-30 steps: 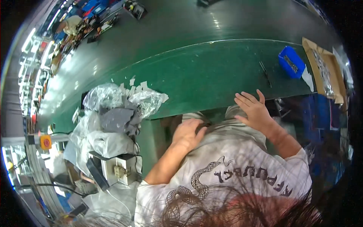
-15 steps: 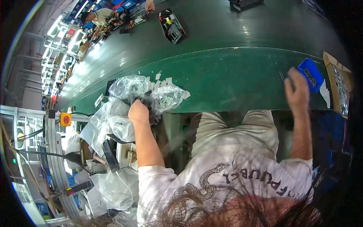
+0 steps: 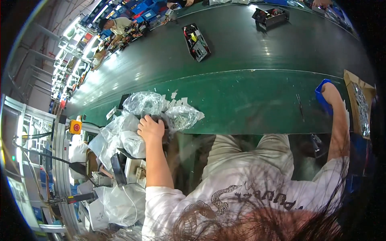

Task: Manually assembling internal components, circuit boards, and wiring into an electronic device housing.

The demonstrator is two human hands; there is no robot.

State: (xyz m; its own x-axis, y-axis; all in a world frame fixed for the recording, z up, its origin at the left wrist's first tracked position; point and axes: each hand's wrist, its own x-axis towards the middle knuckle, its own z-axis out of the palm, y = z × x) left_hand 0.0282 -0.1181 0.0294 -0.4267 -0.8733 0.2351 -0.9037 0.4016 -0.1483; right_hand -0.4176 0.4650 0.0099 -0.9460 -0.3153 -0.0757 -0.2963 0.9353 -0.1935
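My left hand (image 3: 151,127) lies at the table's near left edge with fingers spread. It rests on a dark plastic bag (image 3: 165,119), mostly hidden under it. Beside it are a clear plastic bag (image 3: 142,103) and another clear bag of small metal parts (image 3: 181,120). At the right, my right hand (image 3: 332,94) reaches into a small blue tray (image 3: 320,93); its fingers are hidden inside, so what they hold does not show. A thin metal tool like tweezers (image 3: 300,107) lies left of the tray.
An open cardboard box (image 3: 349,88) holding bagged metal parts stands at the far right. Beyond the green table, the dark conveyor belt (image 3: 233,40) carries two black metal housings (image 3: 196,42) with parts inside. Paper scraps (image 3: 181,101) lie by the bags. A co-worker (image 3: 116,28) is at far left.
My right hand has moved right and into the blue tray. My left hand has gone from a closed grip to spread fingers. The view has shifted, showing more of the belt.
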